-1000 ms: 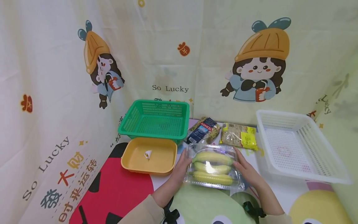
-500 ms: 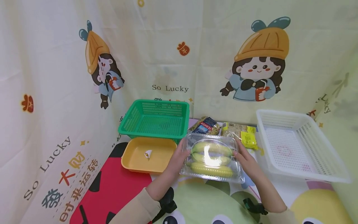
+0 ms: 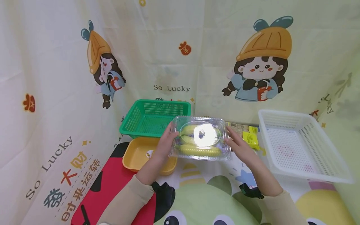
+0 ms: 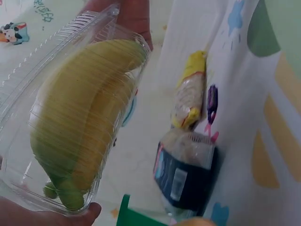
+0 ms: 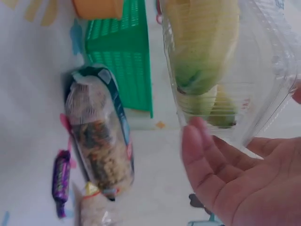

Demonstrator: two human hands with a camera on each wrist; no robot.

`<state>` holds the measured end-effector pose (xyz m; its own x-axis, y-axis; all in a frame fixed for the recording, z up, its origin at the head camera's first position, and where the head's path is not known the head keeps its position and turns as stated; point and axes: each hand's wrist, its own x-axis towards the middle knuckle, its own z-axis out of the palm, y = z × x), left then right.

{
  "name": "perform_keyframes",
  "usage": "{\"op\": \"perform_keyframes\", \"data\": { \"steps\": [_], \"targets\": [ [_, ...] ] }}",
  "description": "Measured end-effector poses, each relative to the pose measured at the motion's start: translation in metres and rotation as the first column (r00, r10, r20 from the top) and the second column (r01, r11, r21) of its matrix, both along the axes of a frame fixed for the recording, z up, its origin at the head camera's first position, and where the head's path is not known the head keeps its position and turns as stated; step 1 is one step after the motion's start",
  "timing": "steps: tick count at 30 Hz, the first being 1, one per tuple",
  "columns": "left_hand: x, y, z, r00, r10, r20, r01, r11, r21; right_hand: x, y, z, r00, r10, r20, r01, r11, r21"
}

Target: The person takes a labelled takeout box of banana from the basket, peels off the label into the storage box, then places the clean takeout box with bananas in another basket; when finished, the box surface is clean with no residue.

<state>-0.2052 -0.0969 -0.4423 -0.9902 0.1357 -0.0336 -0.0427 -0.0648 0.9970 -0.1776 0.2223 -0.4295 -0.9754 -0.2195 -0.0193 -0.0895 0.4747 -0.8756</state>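
Note:
My left hand (image 3: 164,142) and right hand (image 3: 240,150) grip a clear plastic clamshell box (image 3: 201,158) by its opposite ends. Inside lie yellow bananas (image 3: 198,150) with greenish ends, partly hidden by glare on the lid. The box is raised over the table, its left end overlapping the front right corner of the green basket (image 3: 133,120) in the head view. In the right wrist view, the fingers of the right hand (image 5: 254,179) reach under the box's end. Fingers of the left hand (image 4: 51,218) support the near end in the left wrist view.
A shallow orange tray (image 3: 130,161) holding a small white item (image 3: 149,153) stands in front of the basket. Behind the box are a dark-labelled pasta bag (image 4: 183,174), a yellow bag (image 3: 249,139) and a purple-wrapped stick (image 5: 61,179). A white basket (image 3: 295,175) stands at right.
Both hands have lifted the box and carried it away from the body and leftward. It now covers the pasta bag in the head view and overlaps the green basket.

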Motion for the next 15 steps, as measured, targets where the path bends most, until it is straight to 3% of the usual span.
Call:
{"op": "perform_keyframes", "data": {
  "steps": [3,9,15],
  "targets": [
    [-0.006,-0.008,0.004,1.0,0.02,-0.011,-0.02,1.0,-0.014,-0.009,-0.008,0.005,1.0,-0.013,0.006,0.013,1.0,0.021],
    [-0.019,-0.024,0.004,0.997,0.082,-0.016,-0.082,0.996,-0.039,-0.026,-0.027,0.007,0.999,-0.022,0.047,0.024,0.999,-0.027],
    [-0.03,-0.046,0.014,0.995,0.095,0.003,-0.094,0.988,-0.121,-0.045,-0.049,0.009,0.998,-0.026,0.059,0.029,0.998,-0.052]
  ]
}}
